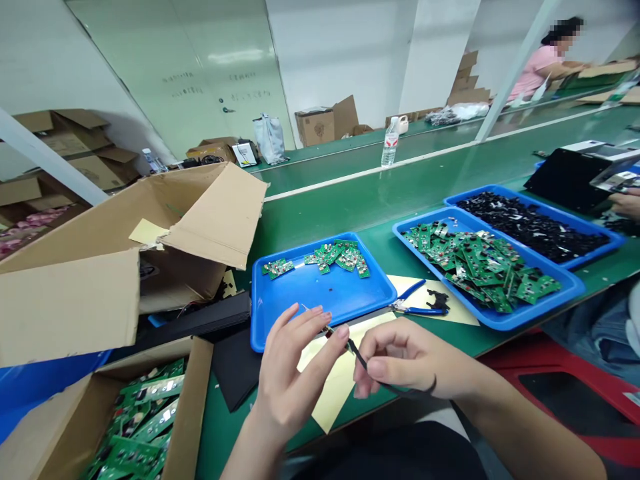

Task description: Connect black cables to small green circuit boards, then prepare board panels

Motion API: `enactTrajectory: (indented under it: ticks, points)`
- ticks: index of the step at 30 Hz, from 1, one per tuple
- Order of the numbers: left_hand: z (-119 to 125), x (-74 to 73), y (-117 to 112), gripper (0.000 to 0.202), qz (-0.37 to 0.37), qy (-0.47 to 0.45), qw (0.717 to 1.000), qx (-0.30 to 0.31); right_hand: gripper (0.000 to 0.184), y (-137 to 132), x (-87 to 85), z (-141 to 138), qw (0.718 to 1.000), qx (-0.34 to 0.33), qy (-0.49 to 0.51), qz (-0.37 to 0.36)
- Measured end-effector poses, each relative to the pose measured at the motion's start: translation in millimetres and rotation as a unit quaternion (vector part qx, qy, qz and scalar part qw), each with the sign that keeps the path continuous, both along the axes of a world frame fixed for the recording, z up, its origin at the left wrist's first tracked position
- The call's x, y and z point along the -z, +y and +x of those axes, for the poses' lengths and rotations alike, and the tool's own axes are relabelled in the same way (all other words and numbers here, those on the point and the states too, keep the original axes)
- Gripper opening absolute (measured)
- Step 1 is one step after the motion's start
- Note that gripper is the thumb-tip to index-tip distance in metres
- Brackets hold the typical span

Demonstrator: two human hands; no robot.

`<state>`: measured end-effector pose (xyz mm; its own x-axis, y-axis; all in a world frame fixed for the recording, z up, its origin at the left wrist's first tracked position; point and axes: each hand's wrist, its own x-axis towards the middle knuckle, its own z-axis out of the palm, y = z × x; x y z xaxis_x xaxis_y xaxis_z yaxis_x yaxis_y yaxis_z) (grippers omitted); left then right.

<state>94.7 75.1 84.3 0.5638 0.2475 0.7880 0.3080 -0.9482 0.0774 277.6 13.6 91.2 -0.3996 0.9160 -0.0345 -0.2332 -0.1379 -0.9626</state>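
Note:
Between the thumb and fingers of my left hand is a small circuit board, seen nearly edge-on and mostly hidden. My right hand pinches a thin black strip, whose upper end meets the board at my left fingertips. The strip's exact kind is unclear; it runs back under the right hand. Beneath both hands lies a sheet of yellow paper. Just beyond them, a blue tray carries several green boards. Blue-handled cutters rest right of that tray, beside a black plastic part.
A second blue tray is heaped with green boards, and another tray holds black parts. Open cardboard boxes crowd the left; a lower carton contains boards. A bottle stands behind. A co-worker's hand shows at right.

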Motion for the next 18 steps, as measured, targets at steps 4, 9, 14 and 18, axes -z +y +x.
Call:
enactTrajectory:
  ticks: [4, 9, 14, 18]
  points:
    - [1, 1.5, -1, 0.049, 0.001, -0.004, 1.0, 0.0, 0.025, -3, -2.1, -5, 0.999, 0.035, 0.03, -0.009]
    - [4, 5.5, -3, 0.052, -0.028, -0.006, 1.0, 0.006, 0.027, 2, 12.5, -6, 0.999, 0.033, 0.039, 0.004]
    - [6, 4.7, -5, 0.047, -0.13, -0.004, 0.991, 0.029, 0.03, 7, 19.8, -5, 0.999, -0.003, 0.037, -0.003]
    - [8, 4.0, -6, 0.041, -0.244, -0.005, 0.966, 0.081, 0.033, 12, 20.7, -4, 0.999, -0.029, 0.024, 0.016]
